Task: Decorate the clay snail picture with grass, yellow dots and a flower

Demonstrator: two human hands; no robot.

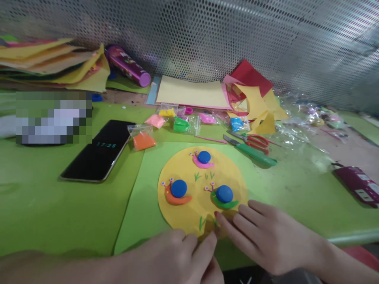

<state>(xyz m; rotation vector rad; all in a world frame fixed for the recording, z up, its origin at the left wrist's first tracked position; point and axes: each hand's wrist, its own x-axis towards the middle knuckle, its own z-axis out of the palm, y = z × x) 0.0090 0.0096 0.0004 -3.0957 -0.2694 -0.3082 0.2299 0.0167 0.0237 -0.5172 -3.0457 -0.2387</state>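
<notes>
A yellow paper circle (194, 173) lies on a light green sheet (133, 221), bearing three clay snails with blue cap shells: a pink snail (204, 159) on top, an orange snail (177, 193) at left and a green snail (225, 197) at right. Small green clay grass blades (202, 223) stick to the circle. My left hand (189, 256) is closed at the circle's lower edge, fingertips pressed together by the lower grass; anything between them is hidden. My right hand (269, 236) rests with fingers apart on the circle's lower right, one red-tipped finger reaching toward the grass.
Behind the circle are several clay packets, including an orange packet (144, 141) and a green packet (181, 124). Red-handled scissors (257, 142) and a green-handled cutter (254, 154) lie at right. A phone (99, 152) is at left, a purple case (357, 183) far right.
</notes>
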